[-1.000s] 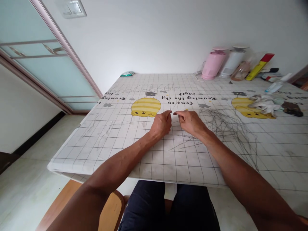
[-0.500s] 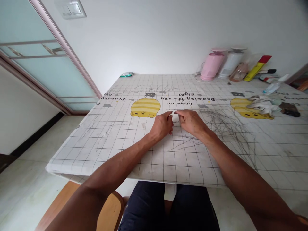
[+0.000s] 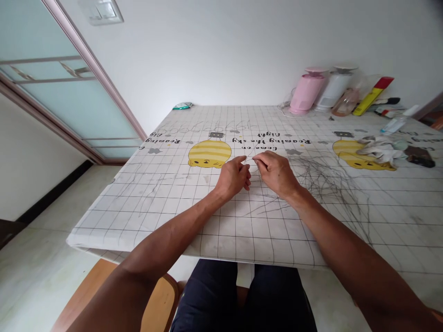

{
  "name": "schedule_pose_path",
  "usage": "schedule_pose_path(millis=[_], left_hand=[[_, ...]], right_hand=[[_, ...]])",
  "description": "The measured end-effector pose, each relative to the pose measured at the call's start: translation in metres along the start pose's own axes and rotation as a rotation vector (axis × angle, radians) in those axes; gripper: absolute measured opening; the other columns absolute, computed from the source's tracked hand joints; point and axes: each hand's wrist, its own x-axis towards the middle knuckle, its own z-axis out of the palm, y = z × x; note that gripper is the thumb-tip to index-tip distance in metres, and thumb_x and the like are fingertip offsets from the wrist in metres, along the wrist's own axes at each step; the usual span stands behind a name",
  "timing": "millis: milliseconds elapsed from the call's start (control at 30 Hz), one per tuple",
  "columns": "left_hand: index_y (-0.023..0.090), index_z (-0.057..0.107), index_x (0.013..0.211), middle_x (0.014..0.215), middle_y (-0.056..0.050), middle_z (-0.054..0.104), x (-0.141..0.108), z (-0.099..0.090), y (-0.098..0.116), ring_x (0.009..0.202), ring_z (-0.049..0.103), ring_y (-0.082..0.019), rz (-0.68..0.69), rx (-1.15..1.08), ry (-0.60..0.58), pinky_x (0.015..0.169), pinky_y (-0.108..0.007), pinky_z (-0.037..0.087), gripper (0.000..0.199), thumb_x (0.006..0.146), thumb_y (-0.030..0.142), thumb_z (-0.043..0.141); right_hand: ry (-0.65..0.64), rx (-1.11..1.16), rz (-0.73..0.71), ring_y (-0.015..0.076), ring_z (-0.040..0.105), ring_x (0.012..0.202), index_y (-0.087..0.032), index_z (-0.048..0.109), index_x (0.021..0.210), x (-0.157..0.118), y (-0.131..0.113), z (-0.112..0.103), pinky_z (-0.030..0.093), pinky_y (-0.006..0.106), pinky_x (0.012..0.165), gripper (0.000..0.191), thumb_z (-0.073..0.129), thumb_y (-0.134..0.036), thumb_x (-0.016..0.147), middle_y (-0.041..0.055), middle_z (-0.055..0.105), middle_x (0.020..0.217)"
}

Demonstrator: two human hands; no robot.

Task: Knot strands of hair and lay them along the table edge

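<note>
Both of my hands are above the middle of the table, fingertips a short gap apart. My left hand [image 3: 232, 176] is closed, with the forefinger pointing toward the other hand and a thin dark strand at its tips. Thumb and forefinger of my right hand [image 3: 277, 171] pinch the same fine strand, which is barely visible across the gap. A loose tangle of thin dark wire-like strands [image 3: 314, 177] spreads beside and beyond my right forearm. Further back lies a row of small looped strands [image 3: 207, 127]. A few separate strands [image 3: 147, 189] rest to the left.
A checked tablecloth [image 3: 235, 240] with cartoon prints covers the table. Against the wall stand a pink cylinder [image 3: 307, 92], a white cylinder [image 3: 332, 90] and a red-yellow box [image 3: 374, 97]. Crumpled gloves [image 3: 380, 150] and a clear bottle [image 3: 398, 122] are at right, a green-white packet [image 3: 182, 106] at back left.
My right hand has risen slightly and turned, its fingertips drawing a little away from the left ones. The left hand has barely moved.
</note>
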Motion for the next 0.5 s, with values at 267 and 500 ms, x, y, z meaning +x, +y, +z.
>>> schedule_pose_path(millis=[267,500], left_hand=[[0.011,0.070,0.115,0.069,0.001,0.068,0.0023,0.0001,-0.0026,0.048,0.067,-0.014,0.023,-0.002,-0.012,0.044,-0.024,0.055,0.016,0.105,0.014,0.058],[0.016,0.063,0.076,0.066,-0.001,0.066,0.0025,-0.0004,-0.0033,0.048,0.065,-0.011,0.103,-0.040,-0.022,0.045,-0.021,0.055,0.033,0.108,0.020,0.054]], right_hand=[[-0.113,-0.077,-0.026,0.0219,0.059,0.078,-0.021,0.066,0.091,-0.0008,0.0017,-0.0022,0.043,0.035,0.068,0.024,0.050,-0.016,0.107,0.0072,0.062,0.087],[-0.084,0.124,0.185,0.0224,0.066,0.079,-0.021,0.073,0.091,0.0047,-0.0033,-0.0069,0.050,0.036,0.071,0.018,0.062,-0.027,0.104,0.0068,0.071,0.087]])
